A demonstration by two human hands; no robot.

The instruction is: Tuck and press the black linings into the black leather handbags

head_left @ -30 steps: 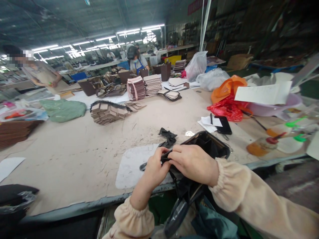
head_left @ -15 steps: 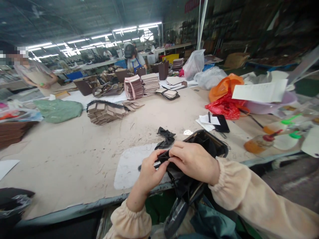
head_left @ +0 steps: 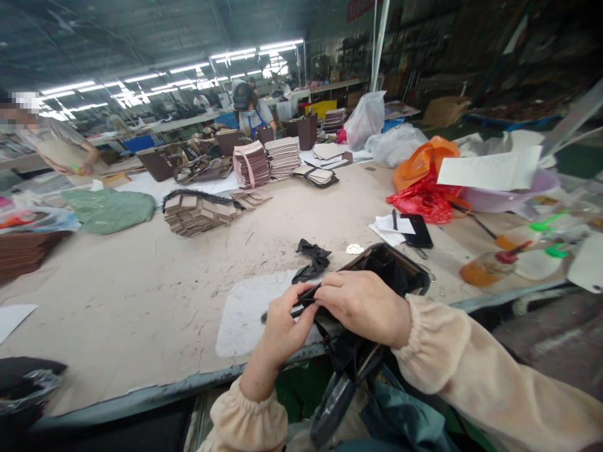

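Note:
At the near table edge both my hands grip the rim of a black bag (head_left: 393, 271) with a dark fabric lining. My left hand (head_left: 285, 329) pinches the lining edge from the left, fingers closed. My right hand (head_left: 365, 304) is wrapped over the same edge from the right, touching the left hand's fingertips. The bag's opening faces away from me and its lower part hangs off the table towards my lap. A crumpled black fabric scrap (head_left: 311, 257) lies just beyond my hands, beside a white mat (head_left: 245, 314).
Stacks of brown cut pieces (head_left: 198, 210) and pink-edged stacks (head_left: 266, 162) lie mid-table. To the right are a phone on papers (head_left: 414, 229), red and orange plastic bags (head_left: 426, 182) and glue bottles (head_left: 490, 267). Two people work at the far side.
My hands stay on the bag's rim with only slight finger shifts. The view has drifted a little to the right.

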